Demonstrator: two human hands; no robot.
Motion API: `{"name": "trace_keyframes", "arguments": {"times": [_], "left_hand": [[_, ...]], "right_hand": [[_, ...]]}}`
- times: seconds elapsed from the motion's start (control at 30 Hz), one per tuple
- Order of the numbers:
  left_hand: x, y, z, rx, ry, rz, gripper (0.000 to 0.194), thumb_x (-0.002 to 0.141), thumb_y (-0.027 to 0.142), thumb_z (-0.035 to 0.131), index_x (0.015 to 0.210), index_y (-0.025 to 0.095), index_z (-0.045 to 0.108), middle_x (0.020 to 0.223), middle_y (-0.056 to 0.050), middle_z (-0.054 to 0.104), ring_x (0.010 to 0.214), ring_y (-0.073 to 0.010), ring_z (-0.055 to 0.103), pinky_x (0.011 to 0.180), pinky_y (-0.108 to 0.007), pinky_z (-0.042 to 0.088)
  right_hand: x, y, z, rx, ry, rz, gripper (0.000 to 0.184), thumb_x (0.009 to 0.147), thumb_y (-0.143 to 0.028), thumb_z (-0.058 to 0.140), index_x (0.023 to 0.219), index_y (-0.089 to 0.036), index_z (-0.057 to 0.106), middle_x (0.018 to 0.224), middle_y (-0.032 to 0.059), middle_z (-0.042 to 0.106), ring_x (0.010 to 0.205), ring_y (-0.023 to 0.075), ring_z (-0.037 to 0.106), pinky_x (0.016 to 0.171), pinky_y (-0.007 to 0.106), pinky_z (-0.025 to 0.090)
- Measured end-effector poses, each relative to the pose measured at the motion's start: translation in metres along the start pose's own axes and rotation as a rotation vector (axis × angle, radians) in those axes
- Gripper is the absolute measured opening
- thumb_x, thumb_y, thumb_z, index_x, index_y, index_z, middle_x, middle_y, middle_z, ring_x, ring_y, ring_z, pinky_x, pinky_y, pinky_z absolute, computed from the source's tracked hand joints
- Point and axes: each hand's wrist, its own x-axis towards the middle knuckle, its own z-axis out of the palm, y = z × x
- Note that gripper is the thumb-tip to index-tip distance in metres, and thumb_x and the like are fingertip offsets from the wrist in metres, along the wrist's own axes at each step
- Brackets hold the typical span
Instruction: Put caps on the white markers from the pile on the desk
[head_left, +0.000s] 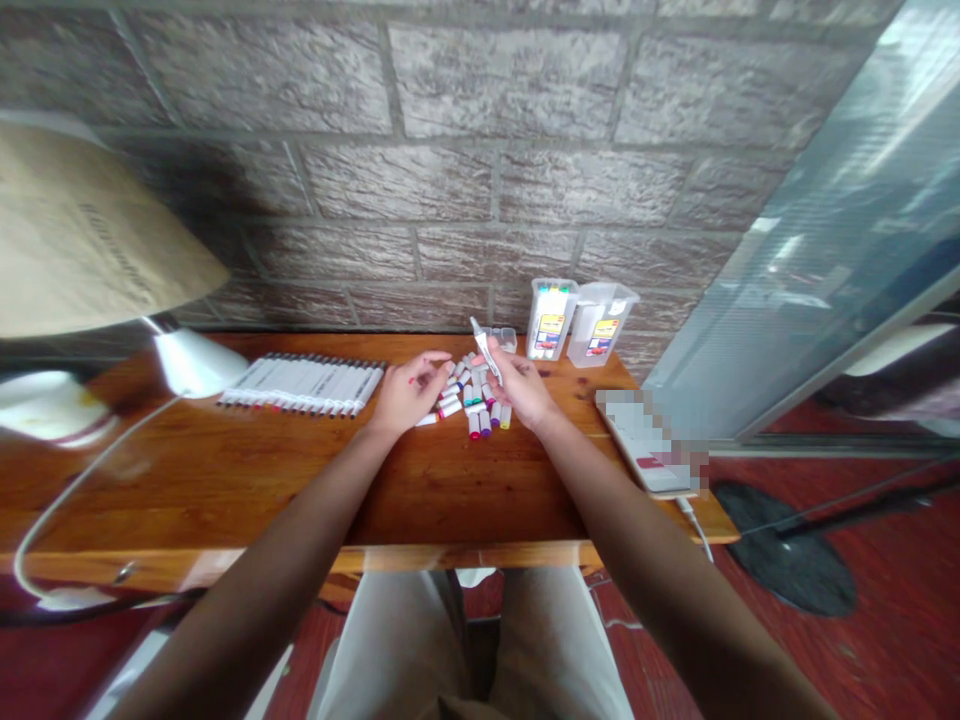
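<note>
My right hand (523,388) is closed around a white marker (487,357), which it holds tilted with its narrow tip pointing up. Below and between my hands lies a loose pile of marker caps (486,420), white with coloured ends such as red, purple, yellow and green. My left hand (411,392) hovers at the left edge of this pile, thumb and index finger apart, with nothing visible between them. Further left, several white markers (304,385) lie side by side in a neat row. Some of the caps are hidden behind my fingers.
Two clear plastic boxes, one with markers inside (550,320) and another (600,325), stand against the brick wall. A phone (649,445) with a cable lies at the right edge of the wooden table (465,500). On the left stands a lamp (191,360).
</note>
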Motion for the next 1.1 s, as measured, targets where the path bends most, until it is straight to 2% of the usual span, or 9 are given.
{"name": "trace_keyframes", "arguments": {"times": [0.3,0.4,0.53,1.1], "left_hand": [[0.0,0.0,0.0,-0.004,0.003,-0.007,0.038,0.09,0.05,0.057,0.108,0.019,0.069,0.07,-0.003,0.072,0.06,-0.0149,0.064,0.06,-0.024,0.048],[0.0,0.0,0.0,-0.01,0.015,-0.007,0.038,0.09,0.05,0.057,0.109,0.019,0.069,0.069,-0.003,0.072,0.058,-0.0144,0.062,0.059,-0.024,0.048],[0.0,0.001,0.0,-0.005,0.005,-0.014,0.037,0.09,0.05,0.057,0.108,0.019,0.069,0.07,-0.003,0.072,0.059,-0.0146,0.063,0.06,-0.024,0.048],[0.0,-0.001,-0.001,0.01,0.004,0.03,0.037,0.091,0.049,0.057,0.109,0.018,0.068,0.07,-0.002,0.072,0.059,-0.0142,0.064,0.06,-0.024,0.048]], "right_hand": [[0.002,0.0,0.001,0.017,0.121,-0.02,0.054,0.072,-0.074,0.065,0.071,-0.02,0.068,0.049,-0.0056,0.039,0.038,0.0053,0.03,0.037,0.021,0.017],[0.0,-0.003,0.001,-0.01,0.079,-0.057,0.056,0.076,-0.076,0.059,0.068,-0.02,0.068,0.046,-0.0063,0.035,0.037,0.0052,0.026,0.038,0.021,0.016],[-0.002,-0.002,0.002,-0.104,0.031,-0.088,0.058,0.079,-0.075,0.056,0.066,-0.02,0.068,0.045,-0.0058,0.037,0.038,0.0056,0.03,0.039,0.022,0.018],[0.001,0.007,0.0,-0.267,0.043,-0.114,0.063,0.079,-0.078,0.05,0.058,-0.019,0.06,0.048,-0.0034,0.047,0.044,0.0085,0.042,0.046,0.023,0.03]]}}
